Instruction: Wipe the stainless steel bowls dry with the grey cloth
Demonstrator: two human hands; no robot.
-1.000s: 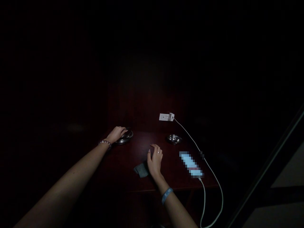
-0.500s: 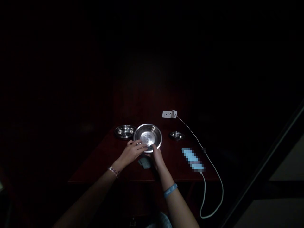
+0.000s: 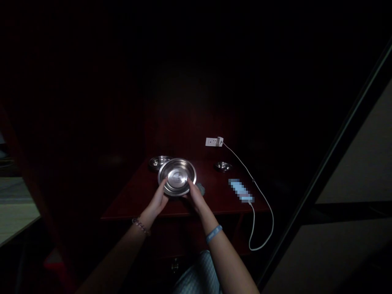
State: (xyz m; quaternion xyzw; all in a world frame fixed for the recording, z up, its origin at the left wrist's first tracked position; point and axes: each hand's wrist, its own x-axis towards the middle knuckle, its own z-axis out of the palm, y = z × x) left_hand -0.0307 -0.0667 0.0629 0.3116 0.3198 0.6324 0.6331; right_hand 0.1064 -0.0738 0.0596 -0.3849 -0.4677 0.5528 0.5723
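Note:
A shiny steel bowl [image 3: 177, 176] is held tilted toward me above the dark red table [image 3: 134, 196], between both hands. My left hand [image 3: 158, 201] grips its lower left rim. My right hand [image 3: 194, 197] grips its lower right rim; a grey cloth [image 3: 200, 188] shows just beyond that hand, whether held or lying on the table I cannot tell. A second steel bowl [image 3: 158, 162] sits on the table behind the held one.
A small steel dish [image 3: 223, 166] stands to the right. A lit phone [image 3: 241, 191] lies further right, joined by a white cable [image 3: 260, 212] to a white power strip [image 3: 213, 141] at the table's back. The surroundings are very dark.
My left hand lifted a bowl off the stack at the left and brought it to the centre. My right hand left the cloth's side and joined on the bowl's rim.

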